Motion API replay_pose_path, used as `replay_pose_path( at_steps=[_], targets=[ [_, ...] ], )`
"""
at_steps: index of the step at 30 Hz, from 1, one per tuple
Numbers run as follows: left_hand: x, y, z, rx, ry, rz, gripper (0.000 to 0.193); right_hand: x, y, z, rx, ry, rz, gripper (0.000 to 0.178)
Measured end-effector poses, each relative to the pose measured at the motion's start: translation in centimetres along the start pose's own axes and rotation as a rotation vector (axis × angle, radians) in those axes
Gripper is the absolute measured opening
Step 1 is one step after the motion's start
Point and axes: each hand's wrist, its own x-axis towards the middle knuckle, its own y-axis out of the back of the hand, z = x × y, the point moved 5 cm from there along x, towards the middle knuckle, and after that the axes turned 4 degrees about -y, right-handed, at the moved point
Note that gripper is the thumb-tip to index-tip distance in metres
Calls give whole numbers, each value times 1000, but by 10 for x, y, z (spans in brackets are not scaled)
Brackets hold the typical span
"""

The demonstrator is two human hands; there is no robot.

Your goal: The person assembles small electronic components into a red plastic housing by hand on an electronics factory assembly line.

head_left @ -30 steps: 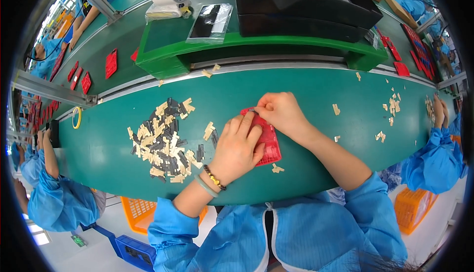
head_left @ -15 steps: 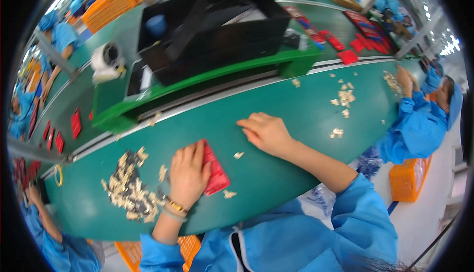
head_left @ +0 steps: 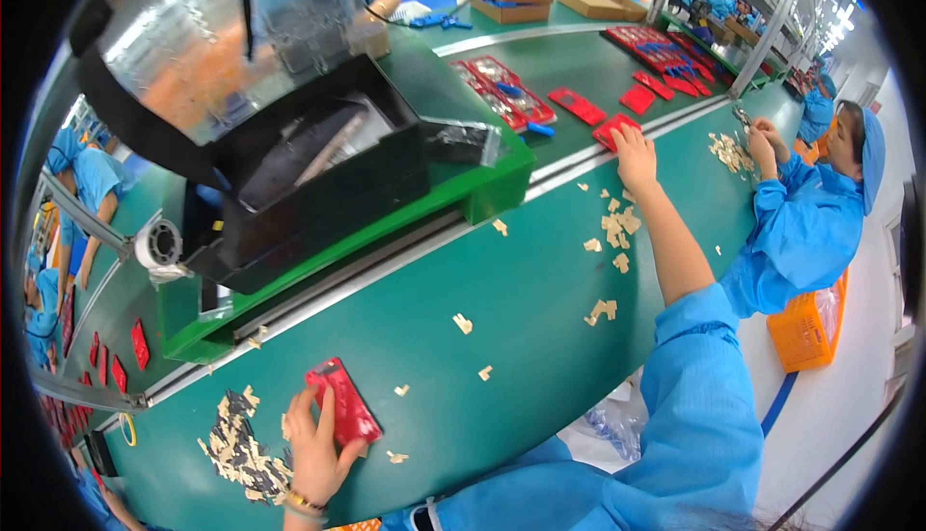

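My left hand (head_left: 320,446) grips a red, flat, phone-shaped case (head_left: 352,410) on the green worktop, its fingers over the left edge and its thumb at the near end. Stretched out to the far right, my right hand (head_left: 635,160) has its fingertips on another red case (head_left: 612,133) at the metal rail; its thumb is hard to make out. Beside my left hand lies a pile of small cream and dark pieces (head_left: 241,454). A few loose cream pieces (head_left: 463,324) lie near the held case, and more cream pieces (head_left: 617,227) are scattered below my right forearm.
A black bin (head_left: 318,164) stands on a green raised platform (head_left: 502,179) beyond the rail. More red cases (head_left: 577,105) and a red tray (head_left: 502,87) lie on the far belt. A white roll (head_left: 159,246) is at left. At right, a co-worker (head_left: 805,198) handles small pieces.
My right hand has moved from above the middle of the worktop out to a red case at the far rail. My left hand stays on its case. The whole view has shifted to the right.
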Motion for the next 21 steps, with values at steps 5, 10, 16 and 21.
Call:
replay_pose_path(
  at_steps=[5, 10, 16, 21],
  targets=[
    [-39, 6, 4, 200, -181, -36, 60, 14, -23, -1, 174, 21, -191, 21],
    [-27, 3, 7, 356, -344, 133, 32, 24, -37, -12, 505, 3, -271, 24],
    [80, 15, -11, 348, -216, 493, 50, 56, -59, -11, 819, 17, -168, 38],
    [67, 7, 20, 357, -20, 491, 64, 4, 120, -152, 915, 49, 125, 41]
  ],
)
